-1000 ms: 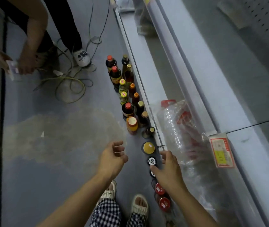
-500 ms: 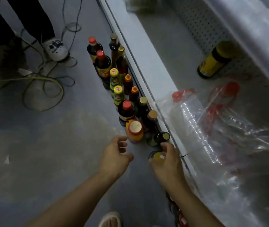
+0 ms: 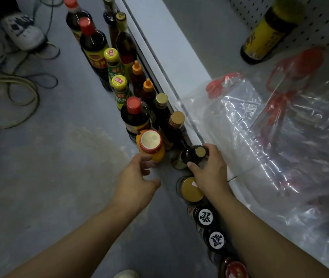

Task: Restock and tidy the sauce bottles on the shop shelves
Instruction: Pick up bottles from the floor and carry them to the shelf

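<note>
Cables on the floor: a loose tangle of cables [image 3: 13, 87] lies far left, by someone's white shoe [image 3: 22, 32]. A foot could catch in it, I think.

Row of bottles: a long row of sauce bottles [image 3: 131, 81] stands on the grey floor [image 3: 49, 167], right beside the shelf edge [image 3: 159, 47]. They are packed close, some touching.

Left hand: the left hand [image 3: 137, 183] hangs over the floor with its fingers loosely bent. It holds nothing. Its fingertips are just beside the orange bottle [image 3: 150, 144].

Orange bottle: it stands up straight with a wide pale cap. A bump from the left hand could tip it into the tall dark ones behind it.

Right hand: the right hand [image 3: 209, 171] has its thumb and fingers curled round the small dark bottle [image 3: 193, 155], near its gold cap.

Small dark bottle: it is at the near end of the row, close to the shelf edge, and looks tilted. I cannot tell if it is off the floor. Glass is slippery, so it might slide out and break.

Jars below the hand: a yellow-lid jar [image 3: 191, 189] and black-lid jars [image 3: 204, 216] sit under the right arm. The arm could knock them.

Shelf: a crinkly plastic bag [image 3: 280, 141] with red handles covers much of the shelf. A yellow-label bottle [image 3: 268, 35] stands at the back. The bag could get in the way of a bottle being set down.
</note>
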{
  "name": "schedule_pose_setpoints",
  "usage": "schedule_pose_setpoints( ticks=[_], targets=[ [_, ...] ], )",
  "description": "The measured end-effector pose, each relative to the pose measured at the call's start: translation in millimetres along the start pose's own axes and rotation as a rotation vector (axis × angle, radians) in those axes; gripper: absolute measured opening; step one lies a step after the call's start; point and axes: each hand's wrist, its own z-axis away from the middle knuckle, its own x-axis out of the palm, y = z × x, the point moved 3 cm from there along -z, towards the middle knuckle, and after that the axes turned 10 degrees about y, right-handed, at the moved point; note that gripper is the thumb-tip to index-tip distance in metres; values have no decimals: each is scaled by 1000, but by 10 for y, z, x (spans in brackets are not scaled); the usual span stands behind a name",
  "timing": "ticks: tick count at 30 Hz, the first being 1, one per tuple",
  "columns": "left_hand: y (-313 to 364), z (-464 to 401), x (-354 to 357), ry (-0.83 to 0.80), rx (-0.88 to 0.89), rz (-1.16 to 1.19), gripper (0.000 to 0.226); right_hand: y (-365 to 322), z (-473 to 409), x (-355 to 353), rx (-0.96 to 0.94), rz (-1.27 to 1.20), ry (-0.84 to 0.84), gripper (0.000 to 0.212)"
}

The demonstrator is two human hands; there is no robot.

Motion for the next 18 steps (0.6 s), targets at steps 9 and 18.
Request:
schedule_pose_setpoints(
  ticks=[9,18],
  targets=[
    [-116,-103,91,41,22,3,50,124,-114,267,-116,77,118,66],
    [-7,-99,34,91,36,-15,50,127,-6,300,-130,86,67,61]
  ],
)
